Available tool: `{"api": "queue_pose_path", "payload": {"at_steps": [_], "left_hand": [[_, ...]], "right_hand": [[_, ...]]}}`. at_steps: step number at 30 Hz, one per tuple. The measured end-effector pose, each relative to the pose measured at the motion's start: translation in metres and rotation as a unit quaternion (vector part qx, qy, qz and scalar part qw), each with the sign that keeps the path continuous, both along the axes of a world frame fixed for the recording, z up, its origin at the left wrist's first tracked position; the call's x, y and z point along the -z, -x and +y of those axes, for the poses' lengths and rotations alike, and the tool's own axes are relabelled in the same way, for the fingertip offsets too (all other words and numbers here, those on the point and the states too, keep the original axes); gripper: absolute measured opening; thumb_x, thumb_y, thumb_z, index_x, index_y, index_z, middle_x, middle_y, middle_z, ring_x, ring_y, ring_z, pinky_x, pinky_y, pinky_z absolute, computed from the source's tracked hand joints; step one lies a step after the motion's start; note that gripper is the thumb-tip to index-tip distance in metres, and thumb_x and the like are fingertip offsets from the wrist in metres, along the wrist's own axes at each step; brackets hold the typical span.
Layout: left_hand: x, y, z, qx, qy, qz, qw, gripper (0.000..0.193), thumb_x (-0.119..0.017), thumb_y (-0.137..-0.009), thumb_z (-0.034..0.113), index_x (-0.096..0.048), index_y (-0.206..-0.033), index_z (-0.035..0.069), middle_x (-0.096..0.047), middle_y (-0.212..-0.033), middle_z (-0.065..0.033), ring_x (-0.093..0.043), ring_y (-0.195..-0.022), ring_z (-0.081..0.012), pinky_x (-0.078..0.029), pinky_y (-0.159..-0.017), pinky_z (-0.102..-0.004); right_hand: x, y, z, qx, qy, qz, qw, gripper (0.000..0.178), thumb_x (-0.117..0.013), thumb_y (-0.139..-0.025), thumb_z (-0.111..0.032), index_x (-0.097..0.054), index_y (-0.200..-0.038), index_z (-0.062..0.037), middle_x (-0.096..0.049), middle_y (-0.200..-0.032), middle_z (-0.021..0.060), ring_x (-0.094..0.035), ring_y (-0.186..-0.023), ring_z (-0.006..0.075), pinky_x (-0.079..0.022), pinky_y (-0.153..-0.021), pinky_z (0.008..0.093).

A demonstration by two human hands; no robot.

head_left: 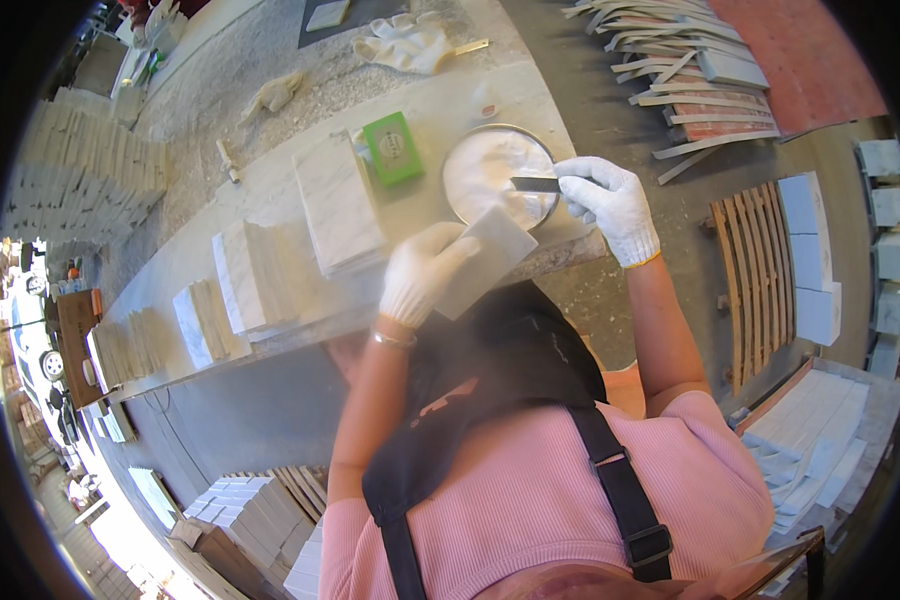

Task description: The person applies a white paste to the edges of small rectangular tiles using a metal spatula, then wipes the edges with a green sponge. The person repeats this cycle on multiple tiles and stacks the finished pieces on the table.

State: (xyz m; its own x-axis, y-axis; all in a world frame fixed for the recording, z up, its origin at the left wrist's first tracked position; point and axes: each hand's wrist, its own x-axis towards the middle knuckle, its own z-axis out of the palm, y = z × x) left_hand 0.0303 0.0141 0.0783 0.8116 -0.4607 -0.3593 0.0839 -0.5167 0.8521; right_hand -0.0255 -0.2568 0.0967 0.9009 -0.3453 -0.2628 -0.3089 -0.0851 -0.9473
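Fingers of the right hand [610,208] pinch a scraper [536,185] over the bowl [498,127] by the tabletop's [525,88] right edge, its tip pointing left, while the tile [490,262] gripped in the left hand [423,268] lies left and nearer the front edge, slanting lengthwise toward the bowl, contact hard to tell.

smooth matt tile [488,262], knitted cloth gloves [610,208]

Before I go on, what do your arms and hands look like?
My left hand and right hand wear white knit gloves with ribbed cuffs; the right cuff ends in a yellow edge. A thin, shiny bracelet circles the left wrist. The forearms are bare below short, ribbed pink sleeves.
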Motion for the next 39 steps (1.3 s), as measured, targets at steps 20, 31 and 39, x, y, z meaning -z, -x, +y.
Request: {"api": "queue_pose_path", "payload": {"at_steps": [20,31,39], "left_hand": [[0.006,-0.006,-0.004,0.002,-0.007,0.002,1.0,0.04,-0.069,-0.091,0.039,-0.076,-0.109,0.003,-0.074,-0.091,-0.0125,-0.069,-0.083,-0.0213,-0.053,-0.079,-0.0341],[0.012,-0.01,-0.002,0.006,0.0,0.015,1.0,0.042,-0.069,-0.092,0.04,-0.075,-0.108,0.003,-0.074,-0.09,-0.016,-0.07,-0.082,-0.0251,-0.053,-0.078,-0.0359],[0.011,-0.012,-0.003,0.01,-0.005,0.019,1.0,0.044,-0.069,-0.091,0.042,-0.075,-0.108,0.002,-0.074,-0.091,-0.0163,-0.07,-0.082,-0.0252,-0.053,-0.079,-0.0363]], "right_hand": [[-0.018,0.006,0.017,-0.045,0.052,-0.092,0.993,0.02,-0.071,-0.094,-0.004,-0.076,-0.114,-0.0003,-0.073,-0.094,0.0026,-0.064,-0.077,0.0066,-0.052,-0.07,0.0227],[-0.001,-0.001,0.005,-0.028,0.201,-0.122,0.971,0.018,-0.07,-0.093,-0.009,-0.078,-0.109,-0.0028,-0.079,-0.105,0.0084,-0.073,-0.095,0.014,-0.054,-0.087,0.0277],[0.018,-0.008,-0.001,-0.046,0.09,-0.051,0.994,0.022,-0.072,-0.094,-0.008,-0.076,-0.114,-0.0016,-0.074,-0.094,0.0008,-0.063,-0.079,0.0062,-0.05,-0.07,0.0226]]}}
